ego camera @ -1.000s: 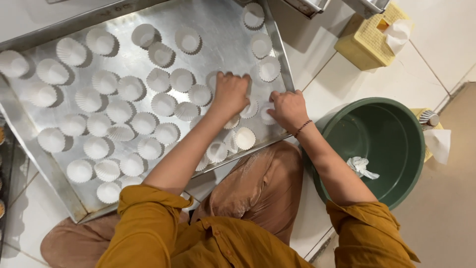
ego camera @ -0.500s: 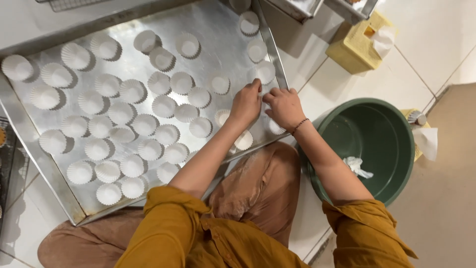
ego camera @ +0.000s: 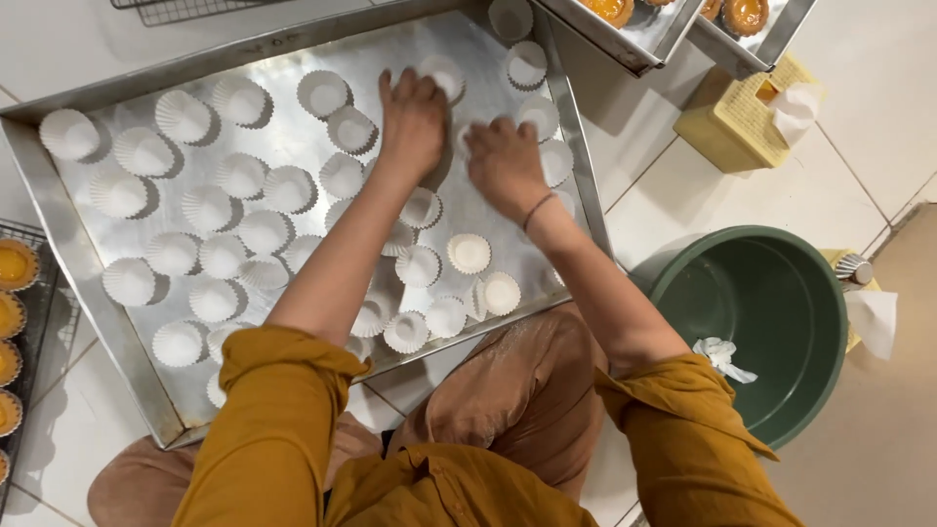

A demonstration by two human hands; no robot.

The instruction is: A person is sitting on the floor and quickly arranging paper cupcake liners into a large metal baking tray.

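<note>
A person kneels on the tiled floor (ego camera: 703, 205) over a large metal baking tray (ego camera: 293, 137) scattered with empty white paper baking cups (ego camera: 239, 176), both arms in mustard-yellow sleeves reaching to the tray's far right part. The left hand (ego camera: 415, 122) lies palm down with fingers spread, its fingertips touching a paper cup (ego camera: 441, 73) near the tray's far rim; its grip is loose and flat, not closed on anything that shows. The right hand (ego camera: 503, 161), a thin band at its wrist, also rests flat just beside the left, fingers pointing toward another cup (ego camera: 539, 115) by the right wall; its grip looks released too, though whether a cup sits under the palm cannot be told. The flat hands suit thin, light cups, which would crush if pinched. The cups stand mouth-up, some touching and some apart, in loose rows that leave bare metal between the hands. To the right stands a green basin (ego camera: 781, 293) with a crumpled white wrapper (ego camera: 722, 356) inside, and beyond it a yellow tissue box (ego camera: 742, 122). At the left edge a wire rack (ego camera: 29, 322) holds baked yellow tarts (ego camera: 15, 263), and more filled trays (ego camera: 644, 29) sit at the top.
</note>
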